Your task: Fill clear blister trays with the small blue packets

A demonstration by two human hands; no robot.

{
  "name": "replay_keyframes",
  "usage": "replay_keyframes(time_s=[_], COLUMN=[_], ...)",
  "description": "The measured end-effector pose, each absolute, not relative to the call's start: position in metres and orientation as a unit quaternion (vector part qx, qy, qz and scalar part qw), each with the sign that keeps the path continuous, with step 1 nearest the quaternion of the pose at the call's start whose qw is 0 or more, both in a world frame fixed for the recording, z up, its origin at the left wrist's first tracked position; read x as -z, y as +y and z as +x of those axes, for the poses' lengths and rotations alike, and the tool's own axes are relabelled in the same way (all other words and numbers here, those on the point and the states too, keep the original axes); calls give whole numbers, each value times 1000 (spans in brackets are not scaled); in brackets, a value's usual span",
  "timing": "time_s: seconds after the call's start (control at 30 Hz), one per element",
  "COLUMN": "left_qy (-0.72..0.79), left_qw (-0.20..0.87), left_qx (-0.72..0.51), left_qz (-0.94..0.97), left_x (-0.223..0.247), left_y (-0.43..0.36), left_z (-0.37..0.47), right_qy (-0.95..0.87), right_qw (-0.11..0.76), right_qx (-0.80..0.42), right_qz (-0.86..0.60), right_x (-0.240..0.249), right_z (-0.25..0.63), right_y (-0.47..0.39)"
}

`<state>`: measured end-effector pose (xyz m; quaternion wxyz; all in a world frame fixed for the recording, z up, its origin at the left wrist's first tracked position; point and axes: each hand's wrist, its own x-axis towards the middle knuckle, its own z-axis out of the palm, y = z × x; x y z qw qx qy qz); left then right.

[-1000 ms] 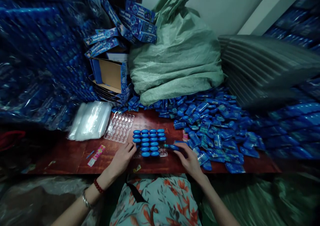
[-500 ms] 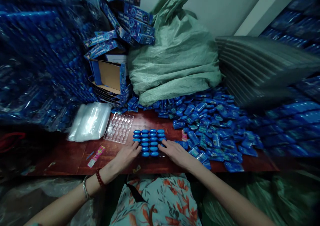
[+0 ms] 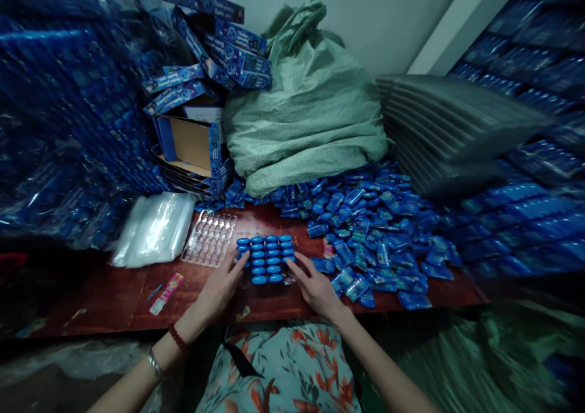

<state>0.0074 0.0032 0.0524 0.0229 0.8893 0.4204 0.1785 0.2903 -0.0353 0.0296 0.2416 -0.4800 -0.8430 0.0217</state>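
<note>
Rows of glossy blue oval pieces lie close together on the table in front of me, seemingly set in a clear blister tray whose edge shows at the lower right. My left hand is at the left side of the rows, its fingers stretched out and touching or nearly touching the outer pieces. At the opposite side, my right hand reaches in with fingers spread, the index tip close to the right column. Neither hand visibly grips anything. A second clear blister tray with unfilled hollows lies flat beyond my left hand.
Clear plastic bags lie left of the spare tray. Small blue packets are heaped at the right. Behind stand a large green sack, blue boxes and stacked grey sheets. A pink strip lies near the front edge.
The view has shifted slightly, moving the scene left. My fingers have slid further up along both sides of the blue rows, and my right fingers are more spread.
</note>
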Motion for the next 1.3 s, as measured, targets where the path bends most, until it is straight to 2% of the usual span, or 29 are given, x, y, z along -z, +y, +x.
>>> replay_keyframes(time_s=[0.07, 0.13, 0.2, 0.27, 0.4, 0.5, 0.57, 0.7, 0.8, 0.97, 1.03, 1.17, 1.3], left_qy=[448, 446, 418, 377, 371, 386, 397, 402, 393, 358, 376, 473, 527], left_qw=[25, 38, 82, 133, 101, 85, 81, 89, 130, 258, 278, 248, 207], left_qx=[-231, -288, -298, -227, -54, -10, -5, -25, -96, -243, -276, -319, -333], left_qz=[863, 847, 854, 888, 922, 919, 914, 911, 905, 864, 840, 783, 754], left_x=[-59, -67, -72, -71, -57, -48, -47, -58, -75, -100, -102, -89, -63], left_y=[-5, -17, -29, -37, -26, -7, 2, 2, -11, -47, -61, -77, -66], left_z=[14, 32, 64, 110, 207, 248, 255, 238, 212, 141, 103, 33, -3], right_qy=[-798, -770, -766, -762, -749, -733, -716, -695, -700, -704, -707, -727, -732], right_qw=[296, 297, 244, 166, 7, -50, -33, 71, 144, 183, 205, 248, 279], right_qx=[-33, -42, -52, -51, -40, -74, -88, -53, -10, 56, 75, 65, 66], right_qz=[-523, -563, -593, -624, -661, -675, -692, -714, -700, -684, -672, -637, -618], right_x=[-30, -39, -54, -71, -94, -89, -75, -39, -19, -4, -1, 5, 9], right_z=[308, 333, 358, 378, 390, 385, 380, 369, 361, 356, 357, 360, 357], right_y=[-39, -38, -35, -30, -30, -51, -71, -95, -87, -51, -41, -36, -39])
